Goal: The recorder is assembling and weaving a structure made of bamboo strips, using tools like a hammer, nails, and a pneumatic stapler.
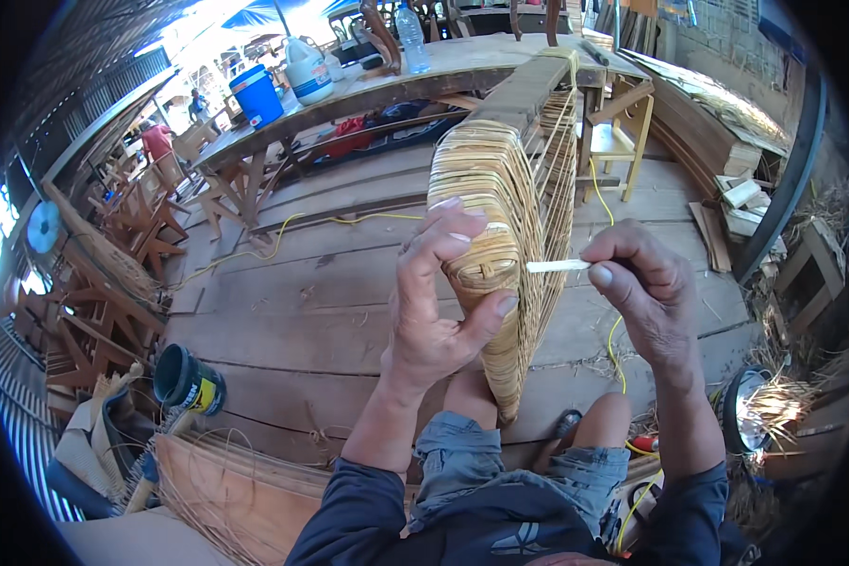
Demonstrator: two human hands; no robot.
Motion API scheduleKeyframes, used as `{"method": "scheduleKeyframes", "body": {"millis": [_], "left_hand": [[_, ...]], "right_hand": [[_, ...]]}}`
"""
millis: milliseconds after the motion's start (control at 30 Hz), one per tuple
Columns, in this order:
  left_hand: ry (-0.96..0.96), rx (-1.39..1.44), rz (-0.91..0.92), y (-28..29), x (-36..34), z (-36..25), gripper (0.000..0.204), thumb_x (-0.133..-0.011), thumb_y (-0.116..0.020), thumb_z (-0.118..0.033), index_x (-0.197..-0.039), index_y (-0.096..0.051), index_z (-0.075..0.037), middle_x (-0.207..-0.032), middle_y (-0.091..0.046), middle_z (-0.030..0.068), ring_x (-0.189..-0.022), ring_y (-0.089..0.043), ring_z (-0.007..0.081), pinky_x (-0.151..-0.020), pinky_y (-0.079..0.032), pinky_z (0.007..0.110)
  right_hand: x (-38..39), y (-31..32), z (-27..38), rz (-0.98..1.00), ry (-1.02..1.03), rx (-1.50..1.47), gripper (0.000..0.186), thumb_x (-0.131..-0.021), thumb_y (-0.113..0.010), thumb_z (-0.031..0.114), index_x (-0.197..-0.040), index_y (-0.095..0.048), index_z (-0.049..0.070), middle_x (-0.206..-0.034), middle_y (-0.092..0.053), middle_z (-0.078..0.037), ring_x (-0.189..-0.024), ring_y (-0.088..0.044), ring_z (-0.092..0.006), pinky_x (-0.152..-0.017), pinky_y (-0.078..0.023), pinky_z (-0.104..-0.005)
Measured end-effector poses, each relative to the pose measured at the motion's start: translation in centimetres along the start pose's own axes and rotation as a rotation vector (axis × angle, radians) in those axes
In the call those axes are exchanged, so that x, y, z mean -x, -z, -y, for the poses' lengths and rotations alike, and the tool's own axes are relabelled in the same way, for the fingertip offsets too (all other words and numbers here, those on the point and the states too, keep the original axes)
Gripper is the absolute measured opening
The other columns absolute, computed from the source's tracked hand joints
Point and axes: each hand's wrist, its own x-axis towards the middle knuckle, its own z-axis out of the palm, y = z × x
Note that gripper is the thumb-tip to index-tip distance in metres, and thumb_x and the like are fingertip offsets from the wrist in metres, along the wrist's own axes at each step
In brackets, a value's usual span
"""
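A long piece wrapped in tan rattan strands point(481, 165), with lengthwise strands along its right side, runs from between my legs toward the bench, over a wooden board point(542, 90). My left hand point(443, 302) grips its rounded near end from the left, fingers over the top and thumb across the front. My right hand point(646, 288) is closed in a pinch on a short pale flat strip point(557, 266), held level, its left tip at the woven strands. Whether that tip passes into the weave I cannot tell.
A workbench point(226, 146) carries a cooler point(258, 97) and bottles. Wooden frames point(123, 321) and a dark bucket point(187, 377) are left; planks point(689, 132), a chair point(613, 141) and a straw-filled bucket point(764, 410) right. A yellow cord crosses the floor. A person point(158, 146) stands far left.
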Motion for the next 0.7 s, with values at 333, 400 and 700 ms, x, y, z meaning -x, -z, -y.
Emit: {"method": "scheduleKeyframes", "body": {"millis": [333,400,700], "left_hand": [[0.001,-0.033,0.012,0.5,-0.1,0.0,0.056,-0.07,-0.074,-0.007,-0.114,-0.041,-0.007,-0.117,-0.055,0.0139,-0.119,-0.046,0.0329,-0.101,-0.034,0.044],[-0.009,-0.037,0.015,0.4,-0.1,0.0,0.056,-0.07,-0.075,-0.007,-0.114,-0.041,-0.007,-0.117,-0.055,0.0139,-0.118,-0.046,0.0331,-0.101,-0.034,0.044],[-0.011,0.004,0.015,0.2,0.0,0.5,0.057,-0.07,-0.075,-0.006,-0.115,-0.041,-0.006,-0.117,-0.055,0.0127,-0.118,-0.047,0.0318,-0.102,-0.034,0.044]], "right_hand": [[-1.5,-1.0,0.1,0.052,0.194,0.284,0.009,-0.081,-0.064,0.002,-0.09,-0.063,0.003,-0.082,-0.06,-0.004,-0.076,-0.055,-0.0136,-0.068,-0.043,-0.0256],[-1.3,-0.7,0.1,0.04,0.233,0.33,0.01,-0.08,-0.064,0.002,-0.09,-0.063,0.004,-0.082,-0.06,-0.004,-0.075,-0.056,-0.0149,-0.067,-0.043,-0.0266],[-1.7,-0.6,-0.8,-0.005,0.316,0.367,0.014,-0.077,-0.066,0.0,-0.089,-0.062,0.004,-0.083,-0.062,-0.006,-0.075,-0.058,-0.0189,-0.066,-0.045,-0.0293]]}}
